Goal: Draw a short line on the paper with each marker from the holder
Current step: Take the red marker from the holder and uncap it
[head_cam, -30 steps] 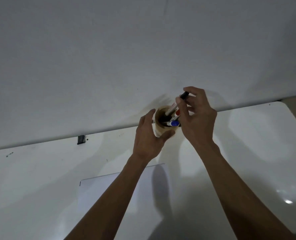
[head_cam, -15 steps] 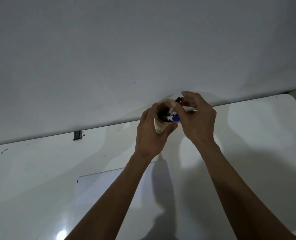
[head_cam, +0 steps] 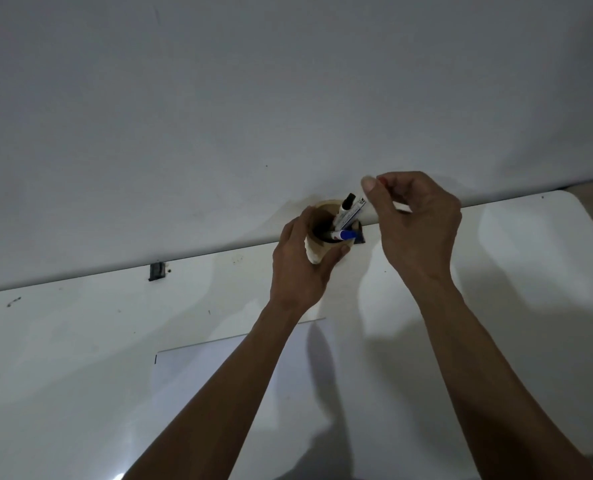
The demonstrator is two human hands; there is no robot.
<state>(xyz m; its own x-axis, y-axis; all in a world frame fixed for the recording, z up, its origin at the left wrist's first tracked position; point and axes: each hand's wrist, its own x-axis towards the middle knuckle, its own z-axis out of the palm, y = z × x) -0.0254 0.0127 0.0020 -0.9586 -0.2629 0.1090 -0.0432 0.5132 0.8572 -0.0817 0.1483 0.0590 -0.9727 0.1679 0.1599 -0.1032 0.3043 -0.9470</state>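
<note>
A tan cylindrical holder (head_cam: 317,252) stands tilted at the table's far edge, and my left hand (head_cam: 296,271) is wrapped around it. My right hand (head_cam: 418,226) pinches the top end of a white-barrelled marker (head_cam: 355,209). A trace of red shows by that thumb, and the marker's lower end is still inside the holder. A black-capped marker (head_cam: 348,199) stands in the holder beside it. A blue-capped marker (head_cam: 344,234) lies across the rim. The white paper (head_cam: 215,372) lies on the table below my forearms, partly covered by the left one.
The white table (head_cam: 513,271) ends against a plain grey wall (head_cam: 288,98) just behind the holder. A small black clip (head_cam: 156,271) sits on the table's back edge to the left. A dark object (head_cam: 360,236) shows behind the holder.
My right hand has risen from the holder's rim, drawing the white-barrelled marker partway up and out. My left hand has closed more fully around the holder.
</note>
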